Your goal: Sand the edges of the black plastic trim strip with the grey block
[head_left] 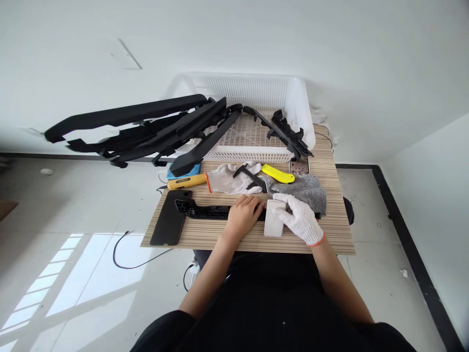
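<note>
Evidently the weak point was the hold on the black strip, which lay lengthwise across the table, between the phone-like slab and the grey cloth. The bare left hand lay over its middle with the fingers close together; whether they gripped it or only pressed down, I could not tell. The gloved right hand held a white pad between thumb and fingers, and the pad sat across the strip, just beside the left fingertips.

With only 1 hand steadying it, the narrow strip could have twisted or skidded if the pad bore down unevenly. A slip leftward might have knocked the pad into the bare fingers, and the strip's end could have struck the slab, which lay close by. Behind, the yellow knife and the caliper lay near enough for a careless elbow or sleeve to shift them. Farther back, long black parts overhung the white basket; a bump might have tipped 1 or 2 out.
</note>
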`<state>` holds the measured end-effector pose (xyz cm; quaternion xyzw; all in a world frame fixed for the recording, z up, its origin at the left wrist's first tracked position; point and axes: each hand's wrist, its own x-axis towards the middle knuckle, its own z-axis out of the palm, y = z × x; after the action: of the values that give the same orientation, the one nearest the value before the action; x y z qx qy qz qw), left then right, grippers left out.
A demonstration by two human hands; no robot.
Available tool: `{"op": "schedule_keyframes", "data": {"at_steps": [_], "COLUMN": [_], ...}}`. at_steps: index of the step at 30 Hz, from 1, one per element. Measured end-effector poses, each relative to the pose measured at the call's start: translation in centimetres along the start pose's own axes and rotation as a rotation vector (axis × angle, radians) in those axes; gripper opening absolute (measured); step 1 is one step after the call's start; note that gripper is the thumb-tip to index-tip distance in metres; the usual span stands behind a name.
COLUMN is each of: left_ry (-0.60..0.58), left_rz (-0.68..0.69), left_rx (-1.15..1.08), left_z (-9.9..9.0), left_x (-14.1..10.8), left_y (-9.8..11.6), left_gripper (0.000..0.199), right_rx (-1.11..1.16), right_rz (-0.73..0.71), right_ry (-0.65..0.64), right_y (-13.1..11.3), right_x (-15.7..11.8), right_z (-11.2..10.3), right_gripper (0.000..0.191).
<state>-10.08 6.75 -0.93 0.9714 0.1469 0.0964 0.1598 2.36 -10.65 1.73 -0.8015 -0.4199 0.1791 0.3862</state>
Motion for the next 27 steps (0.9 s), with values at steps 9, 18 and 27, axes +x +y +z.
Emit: {"op": "schedule_keyframes", "data": {"at_steps": [9,18,27], "left_ry": [-0.017,-0.052,-0.046], "left_rz": [0.002,-0.006,0.003], "left_rx": [0.01,0.007,0.009], "left_z": [-0.21,-0.49,-0.25], "left_x": [-0.02,0.46,0.49], "left_y": [0.09,0.6,0.63], "left_gripper": [0.021,0.022,0.022], "right_rx": [-0.011,-0.008,0.004], "right_rz": [-0.005,0.01,0.017], "right_ry": [0.0,-0.012,-0.006], "right_y": [-0.03,-0.08,0.16], "right_x": [0.01,-0.02,-0.28], "right_z": [-0.13,-0.31,-0.18], "right_gripper": [0.041,0.042,0.044]}}
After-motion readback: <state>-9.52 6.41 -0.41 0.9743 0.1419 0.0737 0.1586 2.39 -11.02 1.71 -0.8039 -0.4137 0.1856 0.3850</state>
